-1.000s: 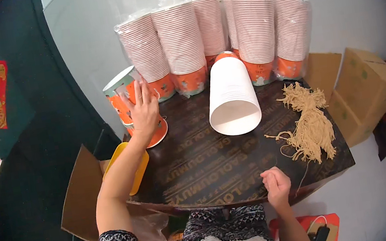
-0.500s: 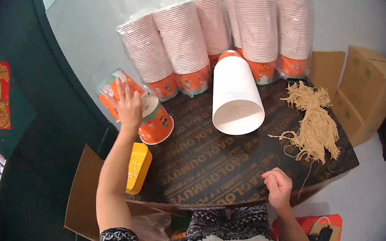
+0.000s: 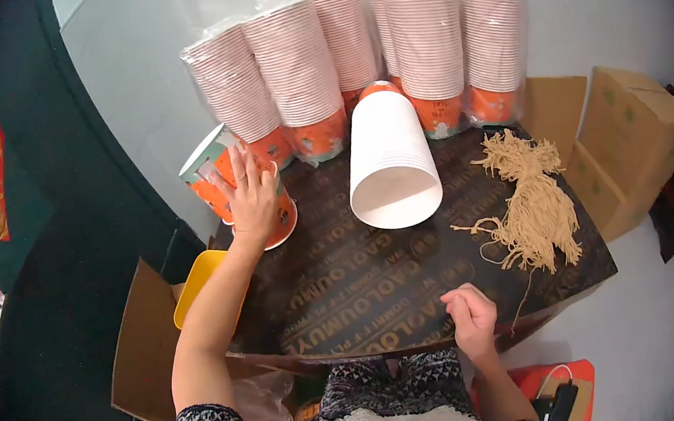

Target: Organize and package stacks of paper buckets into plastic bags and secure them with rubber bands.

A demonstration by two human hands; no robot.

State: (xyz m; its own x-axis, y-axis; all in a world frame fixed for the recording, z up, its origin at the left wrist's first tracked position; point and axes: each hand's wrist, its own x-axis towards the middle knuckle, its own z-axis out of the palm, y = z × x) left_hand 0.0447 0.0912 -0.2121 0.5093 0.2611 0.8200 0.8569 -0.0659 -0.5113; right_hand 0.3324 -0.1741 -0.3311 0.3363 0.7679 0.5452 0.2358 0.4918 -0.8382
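My left hand [image 3: 252, 205] grips an orange and green paper cup [image 3: 206, 170] by its side, thumb and fingers spread around it. That cup is tilted, with its pale end up and to the left. Directly beside it, partly hidden by my hand, another orange paper cup [image 3: 288, 217] stands upside down on the dark table [image 3: 322, 290]. My right hand [image 3: 474, 312] hovers near the table's front edge with its fingers curled together; whatever they hold, if anything, is hidden. To its right lies a bundle of tan strings [image 3: 541, 220], one strand trailing over the edge.
A nested stack of white cups [image 3: 393, 151] lies mid-table, its opening toward me. Several tall plastic-wrapped cup stacks [image 3: 296, 70] line the wall. A yellow tray [image 3: 196, 284] sits by my left forearm. Cardboard boxes [image 3: 638, 142] stand at right; an open carton flap [image 3: 141, 350] is at left.
The cup in my left hand has turned so its pale end points up-left, and the hand has moved slightly right over the upside-down cup. My right hand stays curled. The whole view has shifted slightly.
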